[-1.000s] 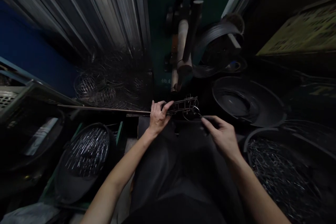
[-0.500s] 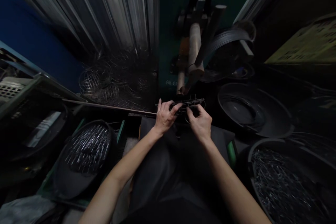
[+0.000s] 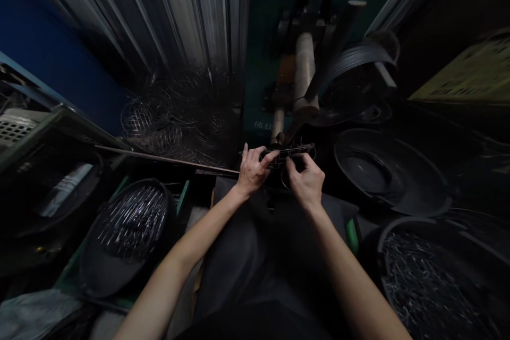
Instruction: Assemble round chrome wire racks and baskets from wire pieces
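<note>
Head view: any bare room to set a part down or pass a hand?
Set-down, probably: near end of left tub, below its metal rods; upper right basin, right of its dark round thing. Hand pass: over dark cloth between forearms. Crowded: wire frame at left hand and right hand, by machine rod; wire pile; metal pieces in lower right basin.

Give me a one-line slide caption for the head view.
Left hand and right hand at a wire frame before a green machine, a basin of small metal pieces at right.
</note>
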A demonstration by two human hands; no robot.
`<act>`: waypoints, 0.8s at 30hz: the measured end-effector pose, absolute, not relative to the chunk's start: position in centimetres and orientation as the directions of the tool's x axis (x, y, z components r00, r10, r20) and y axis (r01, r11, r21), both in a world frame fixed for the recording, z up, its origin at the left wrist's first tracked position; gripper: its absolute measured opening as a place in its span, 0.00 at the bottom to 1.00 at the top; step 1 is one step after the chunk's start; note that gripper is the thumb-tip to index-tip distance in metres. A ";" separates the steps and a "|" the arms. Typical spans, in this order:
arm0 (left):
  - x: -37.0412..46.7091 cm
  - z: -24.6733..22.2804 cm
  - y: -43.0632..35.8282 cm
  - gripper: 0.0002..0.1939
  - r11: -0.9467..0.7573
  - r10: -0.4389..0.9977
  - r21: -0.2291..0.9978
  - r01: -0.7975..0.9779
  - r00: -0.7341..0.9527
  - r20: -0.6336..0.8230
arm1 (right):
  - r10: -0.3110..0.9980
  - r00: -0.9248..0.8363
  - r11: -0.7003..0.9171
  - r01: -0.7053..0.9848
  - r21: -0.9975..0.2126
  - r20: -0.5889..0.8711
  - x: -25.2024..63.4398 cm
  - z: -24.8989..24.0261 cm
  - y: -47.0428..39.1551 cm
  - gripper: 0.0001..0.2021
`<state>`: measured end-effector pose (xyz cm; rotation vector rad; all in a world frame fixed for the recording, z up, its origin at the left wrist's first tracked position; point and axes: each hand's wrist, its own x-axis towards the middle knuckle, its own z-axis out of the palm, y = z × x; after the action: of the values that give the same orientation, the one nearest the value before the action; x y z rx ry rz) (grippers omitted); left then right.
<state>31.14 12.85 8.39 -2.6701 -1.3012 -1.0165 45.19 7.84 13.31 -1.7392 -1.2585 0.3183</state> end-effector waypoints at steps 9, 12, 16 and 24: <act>31.2 8.4 13.9 0.28 -0.647 0.713 0.279 0.709 0.433 0.552 | 0.844 0.425 -0.008 0.621 -0.784 0.328 45.2 13.3 8.9 0.15; 31.1 8.6 14.3 0.29 -0.653 0.711 0.278 0.704 0.446 0.544 | 0.842 0.425 -0.011 0.629 -0.778 0.332 45.3 13.2 9.2 0.15; 31.1 8.7 14.6 0.29 -0.660 0.711 0.283 0.696 0.457 0.535 | 0.845 0.420 -0.011 0.635 -0.773 0.333 45.4 13.1 9.5 0.15; 31.3 8.2 14.9 0.29 -0.661 0.706 0.291 0.692 0.442 0.553 | 0.847 0.414 -0.012 0.641 -0.768 0.333 45.5 13.5 9.4 0.15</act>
<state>31.25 14.86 8.23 -2.6856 -1.3025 -1.0465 45.45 9.38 13.49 -1.7274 -1.3019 0.2746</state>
